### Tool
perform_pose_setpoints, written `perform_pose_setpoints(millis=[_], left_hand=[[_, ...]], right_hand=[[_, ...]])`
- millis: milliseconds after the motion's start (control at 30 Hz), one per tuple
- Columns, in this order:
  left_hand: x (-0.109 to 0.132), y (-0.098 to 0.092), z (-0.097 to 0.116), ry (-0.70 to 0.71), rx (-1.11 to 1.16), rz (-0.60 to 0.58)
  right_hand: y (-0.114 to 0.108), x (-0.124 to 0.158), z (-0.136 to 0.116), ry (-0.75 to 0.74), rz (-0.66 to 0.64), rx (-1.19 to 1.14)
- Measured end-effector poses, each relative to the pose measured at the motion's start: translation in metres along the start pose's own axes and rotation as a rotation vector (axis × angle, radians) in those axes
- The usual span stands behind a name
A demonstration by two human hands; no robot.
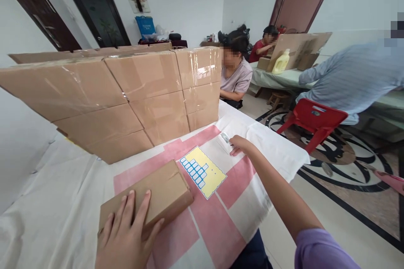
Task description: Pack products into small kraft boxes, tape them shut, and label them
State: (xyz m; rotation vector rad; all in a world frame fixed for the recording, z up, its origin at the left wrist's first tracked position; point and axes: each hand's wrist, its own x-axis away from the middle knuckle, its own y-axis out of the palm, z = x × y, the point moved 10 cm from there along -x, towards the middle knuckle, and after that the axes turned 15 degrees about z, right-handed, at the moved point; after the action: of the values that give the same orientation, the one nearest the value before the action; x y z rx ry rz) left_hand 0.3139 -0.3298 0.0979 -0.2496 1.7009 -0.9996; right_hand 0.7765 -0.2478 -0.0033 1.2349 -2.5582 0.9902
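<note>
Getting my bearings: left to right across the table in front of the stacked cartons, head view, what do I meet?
Small cardboard box with the left hand flat on it, yellow label sheet, small roll, right hand.

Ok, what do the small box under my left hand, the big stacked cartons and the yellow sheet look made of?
The small box under the left hand looks like matte brown cardboard, with a folded flap edge. The stacked cartons look the same cardboard, with shiny clear tape or film glinting across them. The yellow sheet seems paper carrying blue stickers, probably a label sheet.
</note>
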Motion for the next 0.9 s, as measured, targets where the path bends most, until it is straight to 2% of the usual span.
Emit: perform_pose_setpoints(millis=[133,567,900], left_hand=[[0.001,0.0,-0.001,-0.028,0.029,-0.01],[0.006,0.0,-0.004,-0.098,0.103,-0.019],[0.002,-0.003,0.001,-0.051,0.071,-0.024]], right_hand=[[0.0,0.007,0.009,0.066,-0.026,-0.03],[-0.012,0.033,0.014,-0.193,0.035,-0.35],[-0.013,0.035,0.023,-0.22,0.103,-0.517]])
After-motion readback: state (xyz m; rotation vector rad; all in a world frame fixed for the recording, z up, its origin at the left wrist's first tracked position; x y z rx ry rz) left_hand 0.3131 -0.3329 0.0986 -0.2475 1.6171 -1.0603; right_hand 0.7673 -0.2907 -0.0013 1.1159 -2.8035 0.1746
